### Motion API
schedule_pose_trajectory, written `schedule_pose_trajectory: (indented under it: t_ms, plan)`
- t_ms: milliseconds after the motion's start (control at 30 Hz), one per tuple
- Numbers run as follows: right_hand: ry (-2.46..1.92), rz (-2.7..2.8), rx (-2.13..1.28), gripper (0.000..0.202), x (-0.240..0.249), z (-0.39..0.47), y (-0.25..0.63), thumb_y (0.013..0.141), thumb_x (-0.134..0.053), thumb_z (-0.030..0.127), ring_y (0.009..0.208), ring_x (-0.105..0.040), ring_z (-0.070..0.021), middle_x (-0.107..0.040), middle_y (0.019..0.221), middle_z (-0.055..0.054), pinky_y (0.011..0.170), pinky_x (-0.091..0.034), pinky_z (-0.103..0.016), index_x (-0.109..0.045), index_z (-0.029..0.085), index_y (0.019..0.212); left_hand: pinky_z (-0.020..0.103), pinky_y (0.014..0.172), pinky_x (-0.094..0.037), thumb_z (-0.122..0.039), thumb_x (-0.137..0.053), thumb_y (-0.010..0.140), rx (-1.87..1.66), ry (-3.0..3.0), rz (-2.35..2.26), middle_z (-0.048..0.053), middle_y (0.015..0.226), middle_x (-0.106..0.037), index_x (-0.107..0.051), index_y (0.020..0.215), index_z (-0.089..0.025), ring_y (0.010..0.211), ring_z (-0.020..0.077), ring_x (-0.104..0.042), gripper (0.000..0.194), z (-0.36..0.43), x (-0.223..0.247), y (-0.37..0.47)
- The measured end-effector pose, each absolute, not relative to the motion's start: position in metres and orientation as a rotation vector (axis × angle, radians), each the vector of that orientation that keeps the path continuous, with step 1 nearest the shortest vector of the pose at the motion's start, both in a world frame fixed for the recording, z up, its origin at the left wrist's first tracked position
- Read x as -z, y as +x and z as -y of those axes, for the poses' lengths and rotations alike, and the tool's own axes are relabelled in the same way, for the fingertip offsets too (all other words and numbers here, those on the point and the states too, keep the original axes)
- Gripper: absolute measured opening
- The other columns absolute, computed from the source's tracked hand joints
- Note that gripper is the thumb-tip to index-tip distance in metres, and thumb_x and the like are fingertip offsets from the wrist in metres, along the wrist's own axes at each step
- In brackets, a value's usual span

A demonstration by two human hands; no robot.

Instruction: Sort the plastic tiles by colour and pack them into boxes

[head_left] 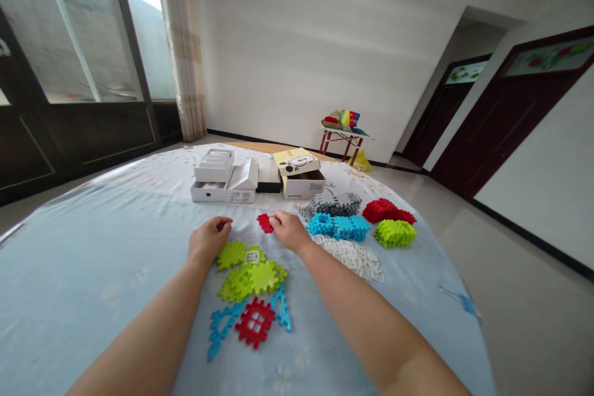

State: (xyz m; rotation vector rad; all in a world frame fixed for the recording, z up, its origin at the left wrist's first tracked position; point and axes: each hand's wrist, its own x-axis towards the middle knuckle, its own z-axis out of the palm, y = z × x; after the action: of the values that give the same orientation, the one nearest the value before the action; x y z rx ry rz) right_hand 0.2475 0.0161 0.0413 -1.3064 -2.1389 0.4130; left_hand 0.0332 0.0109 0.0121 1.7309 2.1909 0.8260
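My right hand [288, 230] pinches a small red toothed piece [265, 223] by its right edge, over the middle of the table. To its left, my left hand [211, 236] is closed with fingers curled; whether it holds anything is hidden. Just below the hands lie green toothed pieces [264, 276], with a small white window piece [252, 257] on one of them. Nearer to me sits a red window piece [255, 323] between two blue arched pieces, one on the left [223, 323] and one on the right [281, 308].
Piles of grey [331, 204], blue [341, 227], white [355, 257], red [387, 211] and green [396, 233] pieces lie on the right. Behind the hands stand white boxes [223, 192] and a yellow-lidded box [304, 187]. The round table has a light blue cloth [116, 272].
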Motion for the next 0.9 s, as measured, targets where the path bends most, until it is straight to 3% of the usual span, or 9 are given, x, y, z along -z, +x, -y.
schedule_pose_trajectory:
  t_ms: [100, 233, 367, 500, 700, 900]
  plan:
    - [-1.415, 2.071, -0.613, 0.026, -0.044, -0.020, 0.254, 0.086, -0.040, 0.022, 0.069, -0.060, -0.0132, -0.067, 0.072, -0.002, 0.065, -0.042, -0.021, -0.065, 0.017, 0.088, 0.026, 0.066, -0.043, -0.040, -0.042, 0.076, -0.816, 1.737, -2.194, 0.002, 0.089, -0.071, -0.066, 0.097, -0.025, 0.082, 0.0192, -0.063, 0.035, -0.010, -0.015, 0.034]
    - [-1.604, 2.075, -0.419, 0.023, -0.041, -0.021, 0.262, 0.082, -0.044, 0.018, 0.087, -0.060, -0.0159, -0.067, 0.090, -0.005, 0.077, -0.041, -0.024, -0.065, 0.018, 0.092, 0.027, 0.067, -0.043, -0.040, -0.042, 0.076, -0.816, 1.727, -2.194, 0.002, 0.089, -0.071, -0.066, 0.097, -0.025, 0.081, 0.0195, -0.063, 0.035, -0.009, -0.016, 0.034]
    - [-1.631, 2.175, -0.258, 0.030, -0.038, -0.012, 0.262, 0.079, -0.051, 0.034, 0.095, -0.056, -0.0183, -0.063, 0.101, -0.007, 0.082, -0.040, -0.027, -0.059, 0.020, 0.104, 0.027, 0.066, -0.044, -0.040, -0.041, 0.076, -0.818, 1.726, -2.188, 0.003, 0.089, -0.071, -0.066, 0.097, -0.025, 0.080, 0.0198, -0.063, 0.036, -0.008, -0.016, 0.034]
    - [-1.671, 2.290, -0.210, 0.042, -0.036, -0.003, 0.256, 0.069, -0.060, 0.047, 0.092, -0.056, -0.0197, -0.061, 0.100, -0.006, 0.078, -0.041, -0.029, -0.058, 0.022, 0.102, 0.027, 0.066, -0.044, -0.040, -0.042, 0.076, -0.820, 1.719, -2.190, 0.003, 0.089, -0.071, -0.066, 0.097, -0.025, 0.079, 0.0198, -0.063, 0.036, -0.010, -0.015, 0.033]
    - [-1.543, 2.220, -0.212, 0.045, -0.037, -0.004, 0.265, 0.065, -0.064, 0.037, 0.094, -0.056, -0.0221, -0.061, 0.100, -0.008, 0.081, -0.043, -0.032, -0.057, 0.020, 0.106, 0.027, 0.065, -0.044, -0.042, -0.044, 0.075, -0.803, 1.757, -2.180, 0.004, 0.088, -0.070, -0.067, 0.096, -0.025, 0.081, 0.0208, -0.063, 0.035, -0.017, -0.010, 0.027]
    - [-1.397, 1.895, -0.117, 0.048, -0.065, -0.008, 0.339, 0.069, -0.063, 0.032, 0.099, -0.054, -0.0205, -0.061, 0.105, -0.008, 0.091, -0.040, -0.034, -0.054, 0.017, 0.113, 0.026, 0.062, -0.045, -0.044, -0.046, 0.074, -0.744, 1.783, -2.173, 0.003, 0.085, -0.071, -0.065, 0.098, -0.027, 0.077, 0.0209, -0.062, 0.035, -0.031, 0.000, 0.014]
